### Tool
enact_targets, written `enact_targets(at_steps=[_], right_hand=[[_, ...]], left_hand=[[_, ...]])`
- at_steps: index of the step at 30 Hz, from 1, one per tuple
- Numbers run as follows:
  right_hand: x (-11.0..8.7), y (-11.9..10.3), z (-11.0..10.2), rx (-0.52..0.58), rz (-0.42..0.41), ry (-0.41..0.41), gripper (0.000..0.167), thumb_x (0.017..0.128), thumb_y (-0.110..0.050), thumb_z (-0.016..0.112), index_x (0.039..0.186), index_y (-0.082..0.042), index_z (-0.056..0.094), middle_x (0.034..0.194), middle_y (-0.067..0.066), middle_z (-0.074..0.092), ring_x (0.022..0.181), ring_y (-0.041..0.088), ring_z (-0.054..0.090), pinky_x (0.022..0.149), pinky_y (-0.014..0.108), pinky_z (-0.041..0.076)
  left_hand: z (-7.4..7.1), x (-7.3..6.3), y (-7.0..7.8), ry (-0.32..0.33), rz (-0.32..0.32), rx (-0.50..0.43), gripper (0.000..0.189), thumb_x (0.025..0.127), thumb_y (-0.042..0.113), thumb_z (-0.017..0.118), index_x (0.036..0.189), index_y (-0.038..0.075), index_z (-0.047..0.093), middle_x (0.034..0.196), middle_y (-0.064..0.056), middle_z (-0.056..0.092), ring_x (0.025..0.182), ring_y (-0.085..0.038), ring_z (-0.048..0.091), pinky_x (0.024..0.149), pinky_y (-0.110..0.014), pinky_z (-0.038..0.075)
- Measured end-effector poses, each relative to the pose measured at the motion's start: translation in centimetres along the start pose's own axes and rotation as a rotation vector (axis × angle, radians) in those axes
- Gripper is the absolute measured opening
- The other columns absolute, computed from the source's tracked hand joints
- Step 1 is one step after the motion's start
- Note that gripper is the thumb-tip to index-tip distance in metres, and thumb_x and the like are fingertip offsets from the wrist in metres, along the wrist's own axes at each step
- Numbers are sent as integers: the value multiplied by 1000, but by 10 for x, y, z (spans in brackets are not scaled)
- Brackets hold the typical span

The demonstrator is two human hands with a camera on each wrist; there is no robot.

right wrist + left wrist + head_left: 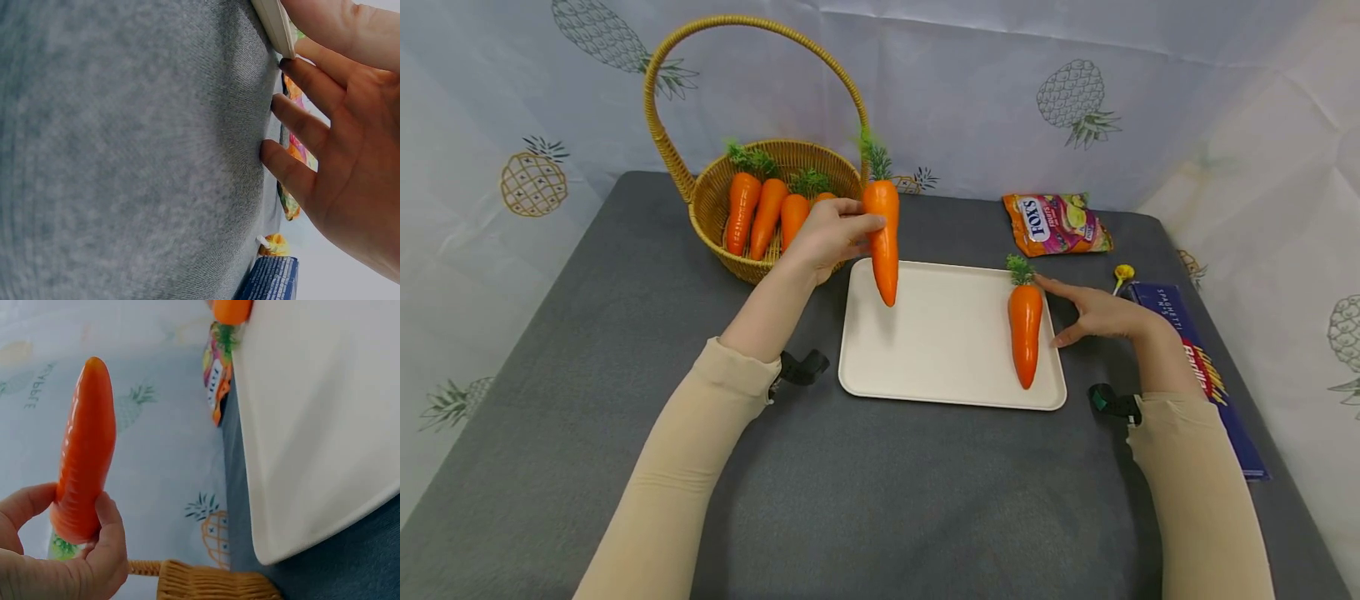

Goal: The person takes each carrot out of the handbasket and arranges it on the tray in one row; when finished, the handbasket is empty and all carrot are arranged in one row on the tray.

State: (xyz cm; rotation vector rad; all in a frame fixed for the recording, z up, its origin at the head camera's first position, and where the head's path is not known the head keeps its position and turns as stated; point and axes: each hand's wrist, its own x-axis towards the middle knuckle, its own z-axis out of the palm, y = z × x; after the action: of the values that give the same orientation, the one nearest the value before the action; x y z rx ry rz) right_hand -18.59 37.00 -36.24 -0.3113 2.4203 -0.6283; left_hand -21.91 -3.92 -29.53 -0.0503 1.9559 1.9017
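Observation:
My left hand (837, 236) pinches an orange carrot (886, 242) near its leafy end and holds it, tip down, over the left part of a cream tray (947, 350). In the left wrist view thumb and fingers close around the thick end of that carrot (87, 450). A second carrot (1025, 333) lies on the tray's right side, its green top toward the back. Beside it, my right hand (1101, 312) rests at the tray's right edge with fingers spread. The right wrist view shows its fingertips (287, 64) right by the tray rim (275, 25).
A wicker basket (700, 218) with a tall handle holds several carrots (767, 218) at the back left. Behind the tray lies a candy bag (1056, 225). A yellow lollipop (1123, 272) and a blue spaghetti box (1232, 417) lie on the right, beside my right forearm.

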Motion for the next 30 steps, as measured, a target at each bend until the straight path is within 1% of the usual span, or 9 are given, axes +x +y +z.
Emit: enact_targets(at_steps=[4, 8, 14, 19, 25, 30], right_hand=[[0, -1, 0, 3, -1, -5, 109, 79, -28, 79, 161, -19, 7, 165, 27, 6, 148, 56, 7, 110, 80, 10], [-1, -1, -1, 10, -2, -13, 111, 79, -31, 80, 161, -18, 7, 165, 27, 4, 149, 56, 5, 111, 80, 8], [0, 0, -1, 19, -10, -15, 111, 79, -29, 81, 161, -18, 6, 165, 28, 3, 149, 56, 4, 111, 80, 8], [0, 1, -1, 26, -20, -12, 111, 79, -29, 80, 161, -17, 7, 165, 27, 4, 149, 56, 3, 112, 80, 7], [0, 1, 0, 30, -20, -14, 111, 78, -28, 81, 161, -18, 6, 165, 27, 3, 149, 55, 3, 112, 80, 8], [1, 0, -1, 24, -15, -15, 111, 79, -28, 81, 161, -19, 6, 165, 27, 3, 149, 56, 3, 112, 80, 8]], left_hand=[[6, 0, -5, -20, -21, 0, 58, 97, 16, 62, 149, 3, 38, 143, -16, 50, 127, -27, 59, 103, -35, 54], [13, 0, -11, -39, -35, 1, 55, 97, 15, 63, 146, 2, 40, 139, -17, 53, 125, -28, 61, 102, -36, 55], [23, 1, -21, -70, -52, -6, 52, 96, 12, 64, 142, 0, 43, 136, -18, 55, 122, -29, 61, 104, -39, 55], [33, 3, -28, -97, -62, 19, 49, 96, 13, 64, 140, -1, 45, 135, -18, 56, 118, -28, 61, 103, -40, 55], [41, 3, -34, -105, -81, 21, 46, 95, 13, 65, 136, -1, 48, 133, -18, 57, 114, -27, 62, 101, -40, 56], [48, 4, -41, -106, -96, 20, 46, 95, 12, 66, 135, -1, 49, 133, -18, 57, 115, -29, 63, 100, -40, 57]])
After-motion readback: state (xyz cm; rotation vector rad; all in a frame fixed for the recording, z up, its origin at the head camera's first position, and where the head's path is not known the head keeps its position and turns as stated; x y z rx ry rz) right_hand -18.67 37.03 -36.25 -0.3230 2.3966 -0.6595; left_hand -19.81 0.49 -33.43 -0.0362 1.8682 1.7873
